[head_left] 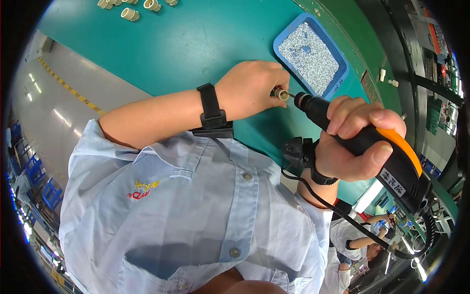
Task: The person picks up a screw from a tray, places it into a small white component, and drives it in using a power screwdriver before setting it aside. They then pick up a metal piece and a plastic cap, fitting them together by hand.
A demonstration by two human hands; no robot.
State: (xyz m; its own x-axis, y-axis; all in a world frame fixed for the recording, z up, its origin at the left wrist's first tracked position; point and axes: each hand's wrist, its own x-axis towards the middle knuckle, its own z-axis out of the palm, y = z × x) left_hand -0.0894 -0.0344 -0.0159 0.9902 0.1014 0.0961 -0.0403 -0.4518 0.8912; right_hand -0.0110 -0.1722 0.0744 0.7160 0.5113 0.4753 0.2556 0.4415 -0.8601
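My left hand (250,89) is closed around a small cream cylindrical socket (282,95), its open end turned toward the right. Wrapped in my right hand (360,132) is a black and orange electric screwdriver (316,109), its cable curling away at the back. The thin bit points left at the socket's open end; whether the tip touches anything inside cannot be made out. Just beyond both hands lies a blue tray (343,73) filled with many small silvery screws (308,54).
Several similar cream sockets (129,14) lie at the far left of the green table (196,44). Two small cream pieces (387,78) are at the right. My wrists wear black straps (212,105). Another person (355,240) works at the lower right.
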